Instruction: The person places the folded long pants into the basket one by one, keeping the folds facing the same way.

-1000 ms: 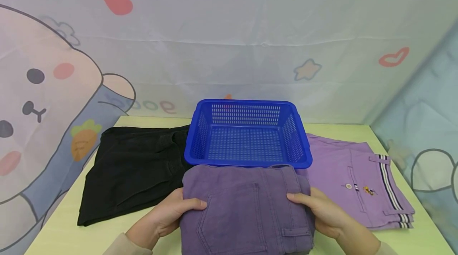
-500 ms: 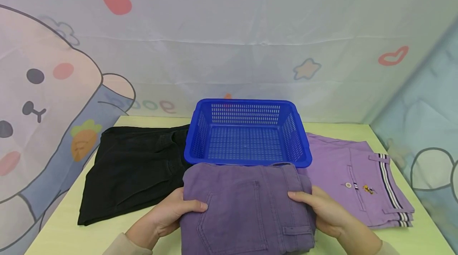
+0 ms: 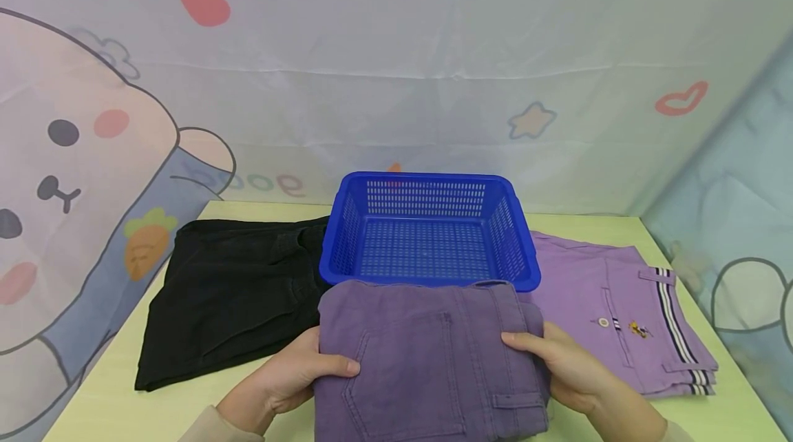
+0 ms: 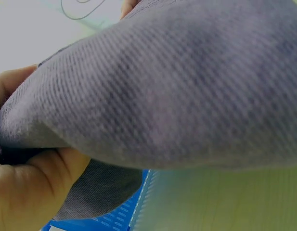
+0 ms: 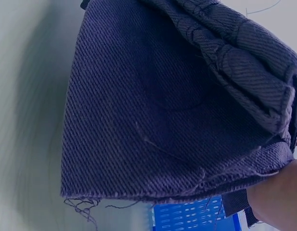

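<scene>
Both hands hold a folded pair of purple jeans (image 3: 409,366) up in front of the blue basket, with a back pocket and belt loop facing up. My left hand (image 3: 297,376) grips the left side, its thumb on top and the other fingers hidden beneath. On the opposite side my right hand (image 3: 570,370) pinches the waistband end the same way. In the left wrist view the left hand (image 4: 40,185) wraps round a fold of the cloth. The right wrist view shows a frayed hem (image 5: 167,192) beside part of the right hand (image 5: 278,197).
A blue plastic basket (image 3: 330,249) with nothing in it stands just behind the jeans. Folded black trousers (image 3: 235,297) lie to its left, and folded light purple trousers (image 3: 595,304) with a striped waistband to its right. All rest on a pale yellow table (image 3: 111,387) before a printed curtain.
The jeans and both hands have shifted very slightly to the right and up toward the basket. The grip looks the same throughout.
</scene>
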A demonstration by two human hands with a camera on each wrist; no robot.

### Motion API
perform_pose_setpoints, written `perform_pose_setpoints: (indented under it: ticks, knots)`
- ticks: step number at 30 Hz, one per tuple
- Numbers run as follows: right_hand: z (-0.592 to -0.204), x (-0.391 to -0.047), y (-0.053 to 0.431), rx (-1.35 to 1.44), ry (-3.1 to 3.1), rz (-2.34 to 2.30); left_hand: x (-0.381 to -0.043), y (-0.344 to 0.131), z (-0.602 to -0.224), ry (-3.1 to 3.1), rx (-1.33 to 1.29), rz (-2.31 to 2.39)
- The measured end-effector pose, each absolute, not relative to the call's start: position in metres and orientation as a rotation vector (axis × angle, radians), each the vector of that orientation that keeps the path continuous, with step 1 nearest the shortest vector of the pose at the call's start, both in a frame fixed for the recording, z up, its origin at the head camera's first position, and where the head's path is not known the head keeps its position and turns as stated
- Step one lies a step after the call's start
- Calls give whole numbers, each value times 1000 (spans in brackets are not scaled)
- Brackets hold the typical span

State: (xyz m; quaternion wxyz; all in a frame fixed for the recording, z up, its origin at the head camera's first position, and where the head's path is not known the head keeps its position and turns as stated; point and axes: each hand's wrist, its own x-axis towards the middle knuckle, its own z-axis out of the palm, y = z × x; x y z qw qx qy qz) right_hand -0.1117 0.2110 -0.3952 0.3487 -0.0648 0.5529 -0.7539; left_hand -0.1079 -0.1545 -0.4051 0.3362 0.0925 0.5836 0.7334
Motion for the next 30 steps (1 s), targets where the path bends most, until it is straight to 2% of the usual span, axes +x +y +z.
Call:
perform_pose_setpoints:
  ticks: [30]
  knots:
    - [-389,-111,213,-218,1399,-1997,-106,-150,-399,1495,261,1961]
